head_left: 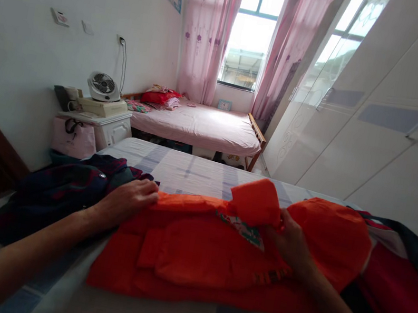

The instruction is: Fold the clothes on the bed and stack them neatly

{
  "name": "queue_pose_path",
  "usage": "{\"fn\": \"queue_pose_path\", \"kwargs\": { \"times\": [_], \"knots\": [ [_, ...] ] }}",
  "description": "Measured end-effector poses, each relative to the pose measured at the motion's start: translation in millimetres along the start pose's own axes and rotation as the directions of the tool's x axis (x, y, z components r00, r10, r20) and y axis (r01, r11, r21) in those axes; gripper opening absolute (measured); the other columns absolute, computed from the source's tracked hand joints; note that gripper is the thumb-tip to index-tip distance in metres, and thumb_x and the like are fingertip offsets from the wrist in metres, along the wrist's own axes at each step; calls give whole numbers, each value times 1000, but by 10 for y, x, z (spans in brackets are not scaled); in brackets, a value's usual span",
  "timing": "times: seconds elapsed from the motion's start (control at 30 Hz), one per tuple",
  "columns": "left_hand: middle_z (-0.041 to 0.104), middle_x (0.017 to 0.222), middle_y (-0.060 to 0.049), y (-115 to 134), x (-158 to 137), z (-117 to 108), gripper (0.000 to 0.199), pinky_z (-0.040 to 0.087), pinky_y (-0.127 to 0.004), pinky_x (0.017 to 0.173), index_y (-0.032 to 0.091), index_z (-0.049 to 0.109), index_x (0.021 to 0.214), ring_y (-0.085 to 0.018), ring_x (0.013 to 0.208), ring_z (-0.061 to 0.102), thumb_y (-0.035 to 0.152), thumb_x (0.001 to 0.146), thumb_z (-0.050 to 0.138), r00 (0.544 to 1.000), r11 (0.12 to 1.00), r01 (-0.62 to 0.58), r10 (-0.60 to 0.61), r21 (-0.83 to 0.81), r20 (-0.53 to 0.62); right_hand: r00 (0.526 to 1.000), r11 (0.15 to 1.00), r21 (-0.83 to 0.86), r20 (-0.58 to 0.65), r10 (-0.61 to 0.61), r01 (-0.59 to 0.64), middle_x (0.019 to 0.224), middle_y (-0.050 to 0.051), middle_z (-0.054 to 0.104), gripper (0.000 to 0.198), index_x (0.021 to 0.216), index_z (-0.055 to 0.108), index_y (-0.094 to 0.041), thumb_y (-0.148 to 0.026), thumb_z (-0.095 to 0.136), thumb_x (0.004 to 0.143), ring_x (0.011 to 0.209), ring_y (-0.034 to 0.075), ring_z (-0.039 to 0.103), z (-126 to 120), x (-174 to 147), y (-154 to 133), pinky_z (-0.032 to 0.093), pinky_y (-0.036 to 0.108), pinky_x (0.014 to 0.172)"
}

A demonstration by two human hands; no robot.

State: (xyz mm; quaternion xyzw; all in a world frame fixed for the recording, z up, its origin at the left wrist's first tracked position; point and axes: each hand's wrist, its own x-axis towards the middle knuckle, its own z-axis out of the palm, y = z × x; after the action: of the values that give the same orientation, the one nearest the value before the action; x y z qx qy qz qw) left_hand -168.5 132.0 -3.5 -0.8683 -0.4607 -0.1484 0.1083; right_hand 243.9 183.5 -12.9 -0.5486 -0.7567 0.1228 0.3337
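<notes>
An orange garment (pixel 196 253) lies spread across the bed in front of me, with a pocket-like panel on it. My left hand (pixel 141 193) has its fingers closed at the garment's upper left edge. Near the upper right, my right hand (pixel 291 242) grips the cloth beside a raised, folded orange flap. Below that flap shows a patch of green and pink patterned cloth (pixel 246 232). A rounded orange part (pixel 331 241) bulges out beyond my right hand; whether it belongs to the same garment I cannot tell.
Dark plaid clothing (pixel 63 188) is heaped at the left. At the right lies a red bag-like item (pixel 402 295) with dark straps. A checked sheet (pixel 187 166) covers the bed. Beyond stand a nightstand (pixel 113 130) with a fan (pixel 103 86), a second bed (pixel 206 126) and a white wardrobe (pixel 357 133).
</notes>
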Motion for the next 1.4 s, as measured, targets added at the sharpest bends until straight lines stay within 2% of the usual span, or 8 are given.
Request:
{"fn": "queue_pose_path", "kwargs": {
  "times": [0.13, 0.43, 0.6, 0.83, 0.93, 1.1, 1.27, 1.4],
  "knots": [
    [60, 91, -5, 162, -206, 91, 17, 45, -27, 75, 20, 62, 87, -17, 85, 56, 14, 86, 46, 986, 999, 37, -35, -5, 164, 982, 997, 69, 190, 10, -23, 79, 1, 66, 19, 90, 54, -22, -35, 54, 77, 73, 22, 61, 71, -320, 138, 45, 32, 65],
    [63, 91, -8, 184, -116, -110, 24, 49, -32, 71, 22, 70, 82, -21, 81, 60, 14, 82, 47, 946, 984, 161, -177, 80, 273, 982, 996, 91, 189, -8, -9, 84, 5, 68, 21, 85, 60, -20, -37, 47, 81, 79, 24, 62, 11, -276, 73, 48, 36, 72],
    [58, 125, -9, 191, -52, -60, 35, 45, -34, 94, 22, 63, 114, -21, 113, 55, 21, 88, 40, 961, 965, 256, -260, 57, 92, 996, 990, 117, -52, -77, 83, 113, 9, 62, 31, 103, 62, -18, -31, 52, 76, 107, 27, 56, -176, -370, -60, 40, 40, 95],
    [48, 138, -15, 194, -110, 191, 45, 34, -54, 103, 19, 55, 126, -31, 130, 40, 40, 90, 40, 918, 968, 251, -240, 4, 315, 980, 927, 341, -58, 188, -157, 80, 2, 67, 26, 91, 65, -19, -38, 54, 76, 77, 23, 63, -478, -513, -468, 50, 31, 66],
    [47, 139, -16, 473, -10, 55, 52, 34, -53, 103, 19, 48, 133, -32, 130, 40, 43, 87, 47, 951, 971, 237, -225, -36, 211, 989, 869, 475, 8, 149, -135, 90, 3, 68, 31, 101, 64, -19, -37, 54, 78, 85, 23, 63, -406, -617, -804, 51, 30, 71],
    [33, 148, -16, 1290, 120, -74, 107, 48, -38, 94, 25, 2, 148, -29, 128, 44, 48, 69, 70, 996, 941, 12, -43, -337, -84, 987, 869, 492, 157, -39, -44, 103, 2, 66, 35, 116, 57, -21, -26, 53, 81, 90, 19, 62, -128, -837, -1263, 51, 28, 78],
    [57, 129, -7, 1585, 168, 58, 52, 46, -30, 97, 27, 39, 137, -20, 118, 54, 15, 86, 46, 966, 855, -24, -114, -517, -234, 942, 899, 409, 215, -258, 153, 89, 2, 66, 16, 91, 64, -22, -31, 53, 84, 82, 17, 61, -143, -833, -1204, 48, 27, 75],
    [67, 109, -6, 1574, 235, -73, 28, 48, -27, 90, 22, 64, 107, -20, 106, 60, 17, 84, 50, 965, 629, 46, -228, -776, -128, 991, 984, 142, 68, -119, 108, 101, 5, 64, 22, 98, 63, -19, -20, 47, 84, 93, 18, 59, -203, -475, -609, 46, 32, 84]
  ]
}}
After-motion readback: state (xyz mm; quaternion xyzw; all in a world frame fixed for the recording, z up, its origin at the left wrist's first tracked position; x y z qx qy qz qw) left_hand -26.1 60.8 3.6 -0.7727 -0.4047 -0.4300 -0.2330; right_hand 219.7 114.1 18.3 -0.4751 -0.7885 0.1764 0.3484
